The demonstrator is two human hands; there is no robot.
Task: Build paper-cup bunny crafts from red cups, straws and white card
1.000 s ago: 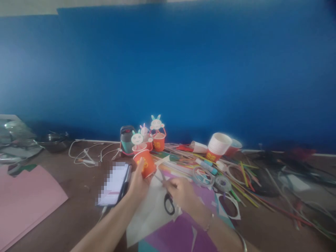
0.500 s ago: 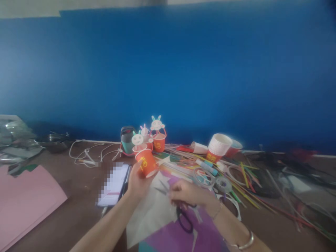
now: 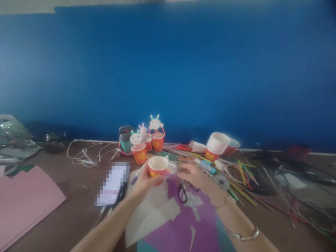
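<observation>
My left hand [image 3: 144, 182] is wrapped round a red paper cup [image 3: 157, 170] with a white inside and yellow print, held upright over the papers. To its right, my right hand [image 3: 193, 175] has bent fingers close to the cup. A faint clear ring, which looks like a roll of clear tape [image 3: 173, 163], shows at its fingertips, partly blurred. Below that hand lie black-handled scissors [image 3: 182, 194] on purple paper [image 3: 181, 229]; their blades are mostly hidden. White paper [image 3: 149, 210] lies under the left hand.
Decorated cups with rabbit faces [image 3: 139, 154] stand behind, near a dark bottle [image 3: 126, 140]. Stacked paper cups [image 3: 216, 147], glue sticks [image 3: 206, 165], another tape roll [image 3: 221, 182] and coloured strips [image 3: 244, 192] spread rightward. A phone [image 3: 114, 183], cables [image 3: 84, 154] and pink paper [image 3: 28, 206] lie left.
The cup has gone from tilted to upright and moved slightly right and nearer. My right hand has shifted up and right, leaving the scissors on the paper. The larger tape roll has left its place.
</observation>
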